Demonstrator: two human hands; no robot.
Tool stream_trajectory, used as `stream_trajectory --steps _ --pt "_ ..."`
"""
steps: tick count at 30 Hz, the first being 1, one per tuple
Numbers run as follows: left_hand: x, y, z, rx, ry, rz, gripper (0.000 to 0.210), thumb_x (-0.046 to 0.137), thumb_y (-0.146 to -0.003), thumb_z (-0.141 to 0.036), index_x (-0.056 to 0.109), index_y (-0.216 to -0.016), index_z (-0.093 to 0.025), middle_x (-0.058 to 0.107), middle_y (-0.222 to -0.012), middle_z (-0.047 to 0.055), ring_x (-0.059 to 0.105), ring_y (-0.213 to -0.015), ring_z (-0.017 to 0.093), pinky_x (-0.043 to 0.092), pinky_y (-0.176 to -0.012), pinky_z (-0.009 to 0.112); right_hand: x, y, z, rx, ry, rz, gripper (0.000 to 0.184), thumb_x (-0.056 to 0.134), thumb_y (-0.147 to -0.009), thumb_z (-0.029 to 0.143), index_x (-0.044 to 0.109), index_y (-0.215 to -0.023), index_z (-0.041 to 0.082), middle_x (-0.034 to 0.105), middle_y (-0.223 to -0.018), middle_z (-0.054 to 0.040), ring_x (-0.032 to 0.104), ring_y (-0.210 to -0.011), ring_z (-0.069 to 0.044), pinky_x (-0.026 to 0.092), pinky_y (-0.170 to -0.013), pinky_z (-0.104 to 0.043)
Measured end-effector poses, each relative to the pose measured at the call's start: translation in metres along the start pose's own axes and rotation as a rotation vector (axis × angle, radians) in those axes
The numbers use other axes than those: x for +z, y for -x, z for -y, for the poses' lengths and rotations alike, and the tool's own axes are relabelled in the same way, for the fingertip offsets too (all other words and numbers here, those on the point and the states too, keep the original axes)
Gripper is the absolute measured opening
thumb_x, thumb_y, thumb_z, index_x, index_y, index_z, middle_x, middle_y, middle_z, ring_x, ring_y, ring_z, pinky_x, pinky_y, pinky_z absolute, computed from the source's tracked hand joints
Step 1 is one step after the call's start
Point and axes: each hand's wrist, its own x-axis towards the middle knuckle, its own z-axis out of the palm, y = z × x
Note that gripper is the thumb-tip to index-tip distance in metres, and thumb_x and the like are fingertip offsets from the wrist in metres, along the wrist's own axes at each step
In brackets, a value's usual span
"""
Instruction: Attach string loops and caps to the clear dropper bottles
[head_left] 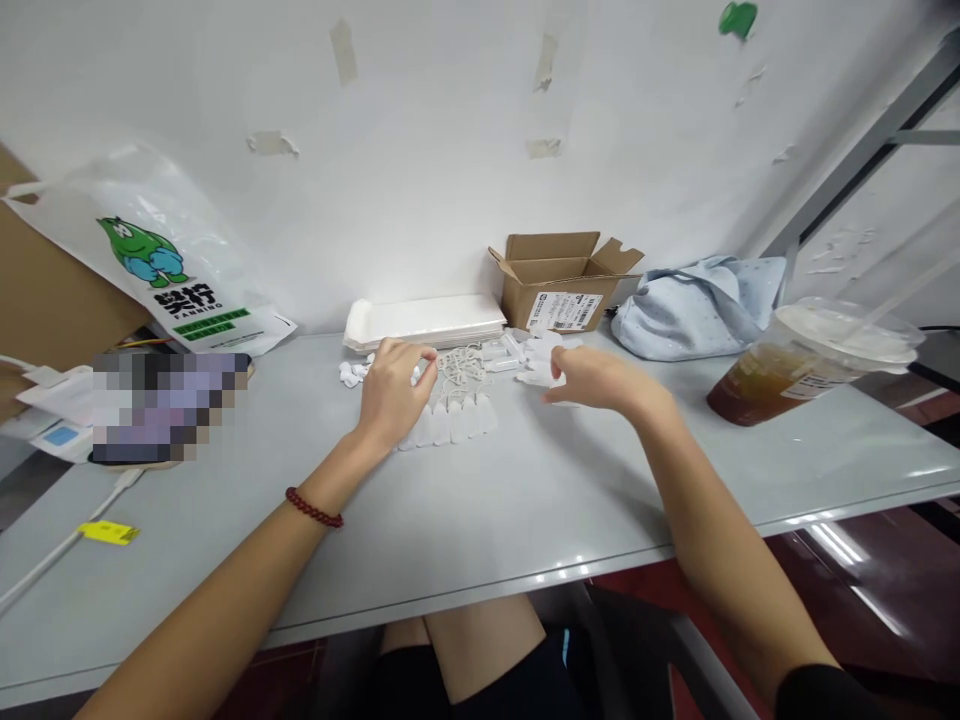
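From where I'm standing, six or so flat white tags are lying side by side on the desk, their row running left to right and their long axes pointing roughly away from the seated person. The left hand is sitting nearer, just beyond the row's left end and partly hiding it; its thumb and forefinger are curling close together, but I can't tell whether they are pinching anything. The right hand is hanging to the right, its thumb and forefinger parted, pointing leftward beside a loose heap of white pieces; I'm not making out any contact. Between the hands, just behind the tags, a tangle of pale cords is lying.
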Motion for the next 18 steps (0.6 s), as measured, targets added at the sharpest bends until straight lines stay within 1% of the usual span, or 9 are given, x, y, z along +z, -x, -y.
stream_trajectory --steps 2,6,9,12,15,18 --pt "0.001 0.001 -0.001 0.075 -0.01 -0.022 0.013 0.052 -0.085 -0.013 0.064 -0.081 -0.018 0.07 -0.08 0.004 0.056 -0.088 0.023 0.046 -0.073 0.034 -0.002 -0.005 -0.011 0.022 -0.044 0.003 0.032 0.061 -0.078 0.042 0.058 -0.099 0.018 0.063 -0.099 -0.0092 0.06 -0.083 -0.023 0.039 -0.058 -0.027" --pt "0.002 0.005 -0.007 0.21 -0.023 -0.05 0.013 0.054 -0.085 -0.012 0.064 -0.08 -0.018 0.069 -0.074 0.003 0.054 -0.084 0.022 0.044 -0.076 0.036 -0.002 -0.012 -0.023 0.039 -0.097 0.045 0.027 0.06 -0.076 0.027 0.059 -0.101 0.019 0.063 -0.1 -0.0075 0.06 -0.082 -0.02 0.04 -0.059 -0.026" --pt "0.001 0.007 -0.013 0.23 -0.004 -0.086 0.014 0.054 -0.086 -0.012 0.064 -0.079 -0.018 0.068 -0.074 0.003 0.054 -0.085 0.022 0.043 -0.076 0.037 -0.003 -0.015 -0.025 0.036 -0.109 0.061 0.025 0.059 -0.073 0.02 0.062 -0.098 0.018 0.064 -0.097 -0.0074 0.06 -0.081 -0.019 0.04 -0.058 -0.025" --pt "0.001 0.009 -0.019 0.237 0.049 -0.136 0.015 0.053 -0.087 -0.013 0.064 -0.078 -0.018 0.067 -0.074 0.004 0.053 -0.084 0.021 0.044 -0.074 0.036 -0.005 -0.015 -0.025 0.013 -0.122 0.037 0.018 0.058 -0.071 0.017 0.064 -0.088 0.016 0.065 -0.089 -0.0067 0.06 -0.077 -0.018 0.039 -0.054 -0.025" --pt "0.003 0.01 -0.023 0.265 0.082 -0.166 0.015 0.054 -0.087 -0.013 0.065 -0.078 -0.018 0.065 -0.072 0.003 0.051 -0.082 0.021 0.045 -0.074 0.035 -0.005 -0.014 -0.023 -0.045 -0.172 0.101 0.012 0.062 -0.069 0.021 0.064 -0.08 0.017 0.066 -0.083 -0.005 0.059 -0.073 -0.018 0.039 -0.052 -0.025" --pt "0.006 0.012 -0.024 0.284 0.092 -0.166 0.014 0.055 -0.086 -0.013 0.066 -0.079 -0.018 0.064 -0.072 0.003 0.049 -0.082 0.02 0.045 -0.073 0.034 -0.003 -0.014 -0.019 -0.009 -0.123 0.186 0.006 0.065 -0.066 0.019 0.064 -0.071 0.017 0.067 -0.073 -0.0047 0.059 -0.068 -0.018 0.039 -0.051 -0.026"
